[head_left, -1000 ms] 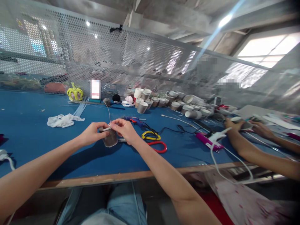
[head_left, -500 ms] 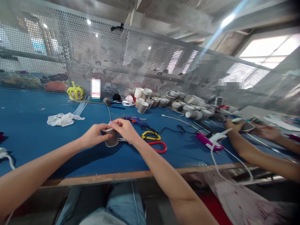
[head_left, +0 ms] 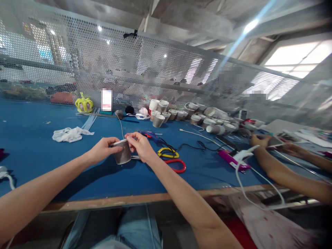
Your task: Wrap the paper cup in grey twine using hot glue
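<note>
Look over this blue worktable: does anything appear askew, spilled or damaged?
Right of centre, one grey, round cup lies on its side, odd because several neighbouring white-rimmed grey cups stand upright. I see no spill or obvious damage.

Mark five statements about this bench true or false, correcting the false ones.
The left hand holds a grey cup. True.
A white cloth lies right of the cup. False: the cloth is left of it.
A cord runs from the grey ball toward the right hand. True.
The black ball sits left of the grey ball. False: the black ball is right of it.
The yellow handle lies beyond the red handle. True.
</note>
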The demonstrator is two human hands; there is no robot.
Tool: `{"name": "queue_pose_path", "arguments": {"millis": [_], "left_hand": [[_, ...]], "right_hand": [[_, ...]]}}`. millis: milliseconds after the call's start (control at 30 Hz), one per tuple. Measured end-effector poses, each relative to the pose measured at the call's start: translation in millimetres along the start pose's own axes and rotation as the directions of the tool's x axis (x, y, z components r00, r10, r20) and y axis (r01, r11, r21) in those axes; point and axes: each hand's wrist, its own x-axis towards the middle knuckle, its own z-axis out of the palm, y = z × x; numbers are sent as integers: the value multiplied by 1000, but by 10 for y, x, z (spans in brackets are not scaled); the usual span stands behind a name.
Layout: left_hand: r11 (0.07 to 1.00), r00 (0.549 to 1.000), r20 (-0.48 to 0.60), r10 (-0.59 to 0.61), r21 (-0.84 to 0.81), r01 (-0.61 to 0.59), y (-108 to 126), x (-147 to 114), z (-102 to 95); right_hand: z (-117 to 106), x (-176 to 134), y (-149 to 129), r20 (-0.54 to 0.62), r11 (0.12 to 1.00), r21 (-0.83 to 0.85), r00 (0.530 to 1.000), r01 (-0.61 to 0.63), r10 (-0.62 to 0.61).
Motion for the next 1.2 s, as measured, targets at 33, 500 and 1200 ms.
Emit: {"name": "queue_pose_path", "arguments": {"millis": [33, 500, 1200], "left_hand": [[1000, 1000, -2, -9, -25, 9, -4, 3, 1], [986, 998, 10, 62, 154, -62, 42, 9, -47], [1000, 998, -60, -13, -24, 12, 220, -59, -34]], "right_hand": [[-2, -5, -1, 5, 1000, -11, 1000, 6, -6], [37, -40, -27, 38, 890, -395, 972, 226, -230], [-206, 73, -194, -86, 853, -495, 968, 163, -235]]}}
